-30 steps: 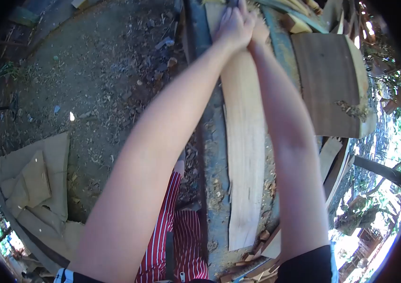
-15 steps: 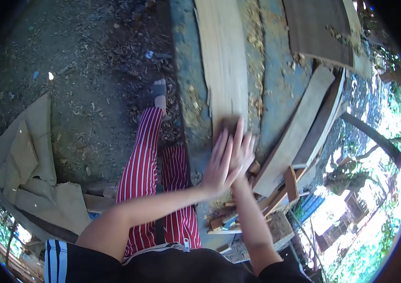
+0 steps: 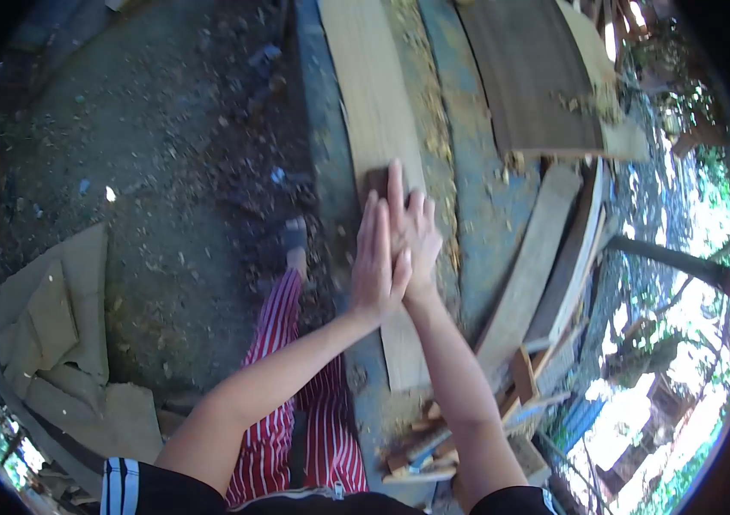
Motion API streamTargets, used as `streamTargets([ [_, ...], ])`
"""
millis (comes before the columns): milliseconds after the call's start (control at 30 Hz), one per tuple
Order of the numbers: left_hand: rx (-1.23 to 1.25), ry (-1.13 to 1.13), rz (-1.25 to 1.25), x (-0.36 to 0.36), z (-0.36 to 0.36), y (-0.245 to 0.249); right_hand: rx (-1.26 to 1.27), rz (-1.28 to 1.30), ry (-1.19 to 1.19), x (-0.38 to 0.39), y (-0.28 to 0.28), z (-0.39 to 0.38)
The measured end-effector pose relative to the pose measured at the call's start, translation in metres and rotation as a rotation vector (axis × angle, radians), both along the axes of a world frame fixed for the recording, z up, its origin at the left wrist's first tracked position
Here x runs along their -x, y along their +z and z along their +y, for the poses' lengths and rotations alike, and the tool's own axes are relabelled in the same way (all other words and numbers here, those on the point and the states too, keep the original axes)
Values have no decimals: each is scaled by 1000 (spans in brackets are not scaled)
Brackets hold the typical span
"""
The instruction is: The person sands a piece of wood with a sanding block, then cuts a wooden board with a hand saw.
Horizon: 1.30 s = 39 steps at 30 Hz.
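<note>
A long pale wooden board (image 3: 374, 94) lies lengthwise on the worn blue-grey bench, its near end just past my wrists. On it sits a small dark block (image 3: 376, 181), mostly hidden under my hands; its exact kind does not show. My right hand (image 3: 419, 236) is closed over the block, index finger stretched forward and the others bent. Against it, my left hand (image 3: 374, 270) bears down on the block's left side, with its fingers close together and the thumb touching the right hand.
Wood shavings (image 3: 434, 103) line a groove in the bench. On the right lie a wide dark plank (image 3: 537, 77) and narrower boards (image 3: 532, 257). Small wooden pieces and tools (image 3: 421, 459) sit near my right forearm. Torn cardboard (image 3: 82, 326) is on the littered ground at left.
Both hands and the dark block have slid forward along the board, away from my body, so the board's near end now shows behind them. The camera view has shifted somewhat.
</note>
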<state>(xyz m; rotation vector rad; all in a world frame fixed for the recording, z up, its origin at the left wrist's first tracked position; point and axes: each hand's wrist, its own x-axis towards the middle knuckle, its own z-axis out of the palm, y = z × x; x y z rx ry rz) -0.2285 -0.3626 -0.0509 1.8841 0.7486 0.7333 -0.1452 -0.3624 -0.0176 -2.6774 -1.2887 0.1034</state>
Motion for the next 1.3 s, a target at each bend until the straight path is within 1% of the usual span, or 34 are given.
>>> streamTargets([
  [33, -34, 26, -47, -22, 40, 0, -4, -1, -8, -19, -1, 41],
  [67, -88, 46, -24, -42, 80, -3, -1, -1, -18, -39, -2, 80],
  [167, -197, 68, -70, -101, 202, -18, -94, -19, 17, -97, -15, 192],
  [200, -180, 80, -34, -119, 239, -15, -107, -29, 28, -116, -19, 227],
  [267, -175, 44, -131, -155, 311, -21, -181, -79, 43, -152, -32, 291],
  [300, -99, 0, -116, -166, 340, -15, -197, -90, 59, -169, -38, 316],
  [333, -95, -26, -150, -176, 362, -12, -208, -97, 71, -181, -43, 335],
  [367, -66, -84, -133, -179, 376, -6, -139, -128, 90, -183, -45, 343],
  [400, -114, -60, -59, -190, 391, -18, -58, -157, 109, -184, -44, 343],
  [433, -84, -47, -30, -191, 390, -24, -16, -141, 103, -183, -37, 340],
  [467, -56, -37, -9, -191, 381, -25, -43, -70, 91, -178, -24, 339],
  [500, -19, -47, -5, -189, 363, -32, -75, 1, 78, -177, -23, 331],
  [533, -134, 10, 64, -185, 345, -36, -43, 9, 69, -171, -26, 309],
  [567, -247, 71, 137, -179, 326, -41, -92, -28, 148, -164, -37, 279],
  [600, -226, 70, 144, -164, 295, -38, -151, -67, 231, -156, -46, 247],
  [667, -250, 56, -55, -117, 202, -14, -307, -160, 389, -137, -57, 184],
  [700, -196, 3, -24, -94, 157, -12, -334, -12, 357, -116, -53, 139],
  [733, -216, -46, 51, -67, 113, -5, -221, -127, 532, -94, -36, 92],
  [767, -202, -104, 39, -40, 69, -2, -164, 39, 313, -66, -39, 44],
  [800, -150, -146, 33, -15, 24, 0, -127, -6, 360, -39, -24, -3],
  [833, -70, -203, 89, 13, -22, 3, -75, -30, 312, -10, -18, -51],
  [867, 8, -236, 125, 41, -69, 9, -66, 143, 140, 20, -25, -103],
  [933, 120, -308, 211, 94, -152, 19, -62, 36, 244, 68, -22, -191],
  [967, 198, -357, 259, 117, -180, 30, 34, 139, 102, 97, -31, -240],
  [1000, 230, -382, 277, 137, -203, 35, 76, 142, 108, 117, -34, -275],
  [1033, 257, -406, 295, 153, -220, 37, 36, 262, -8, 133, -20, -285],
  [1067, 252, -442, 337, 162, -230, 38, -12, 194, 66, 138, -22, -295],
  [1133, 266, -423, 340, 154, -222, 39, 1, 164, 72, 134, -27, -287],
  [1167, 253, -419, 337, 144, -211, 37, -10, 158, 76, 127, -25, -270],
  [1233, 121, -276, 224, 105, -165, 26, 3, 168, 32, 92, -17, -203],
  [1300, 51, -181, 202, 62, -100, 17, 0, 115, 116, 48, -9, -123],
])
